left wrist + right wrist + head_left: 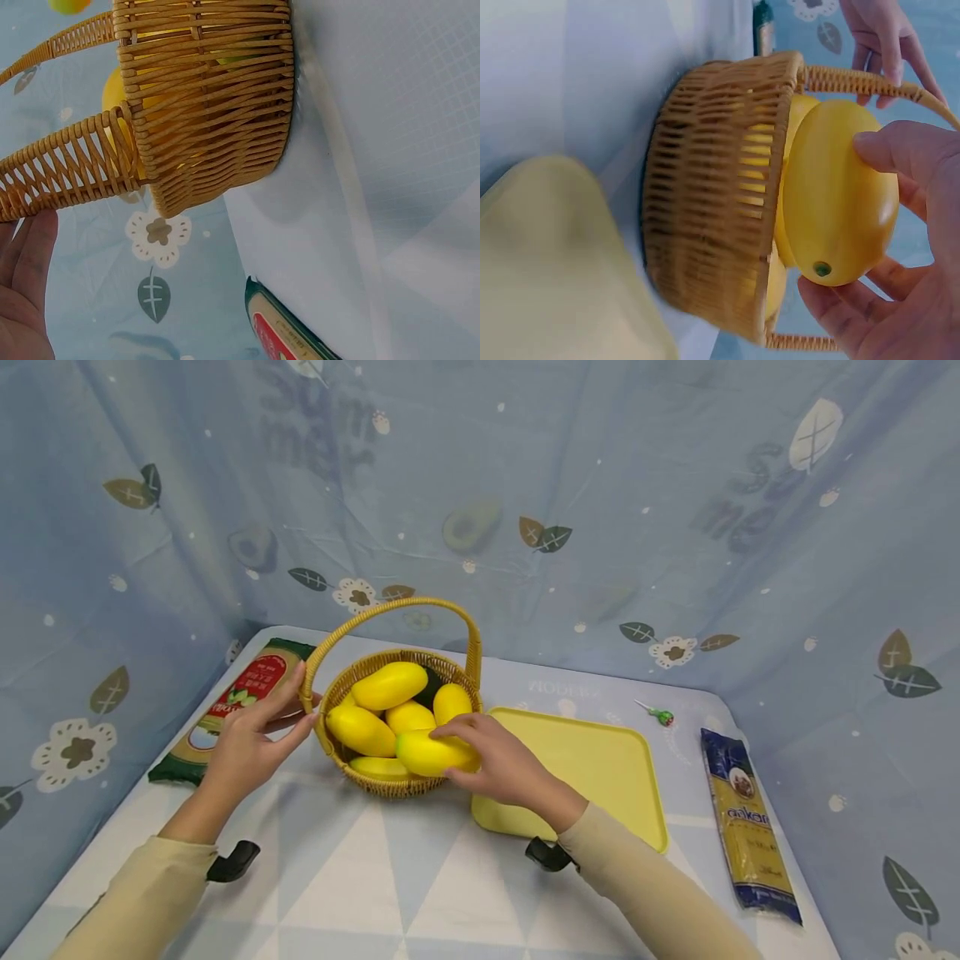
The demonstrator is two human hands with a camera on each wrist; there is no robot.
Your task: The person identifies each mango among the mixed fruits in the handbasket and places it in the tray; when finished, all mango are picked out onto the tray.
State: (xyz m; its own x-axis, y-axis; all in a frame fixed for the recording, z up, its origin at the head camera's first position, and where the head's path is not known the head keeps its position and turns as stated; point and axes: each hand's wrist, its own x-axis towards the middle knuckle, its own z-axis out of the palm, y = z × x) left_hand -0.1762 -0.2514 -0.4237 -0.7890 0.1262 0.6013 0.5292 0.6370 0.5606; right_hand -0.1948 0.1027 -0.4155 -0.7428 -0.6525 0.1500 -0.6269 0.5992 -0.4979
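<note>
A wicker basket (397,785) with a tall arched handle (408,603) holds several yellow mangoes and a dark green item (429,687), mostly covered. My right hand (501,762) grips one mango (840,191) at the basket's near right rim, thumb on one side and fingers on the other. In the right wrist view, this mango shows a small green stem spot and lies against other fruit. On the basket's left, my left hand (251,739) pinches the lower part of the handle; the left wrist view shows only some of its fingers (34,259).
A yellow tray (592,768) lies right of the basket. Behind my left hand is a green and red food packet (247,697). Farther right are a green-wrapped lollipop (664,717) and a blue and gold packet (750,827). Patterned curtains surround the table.
</note>
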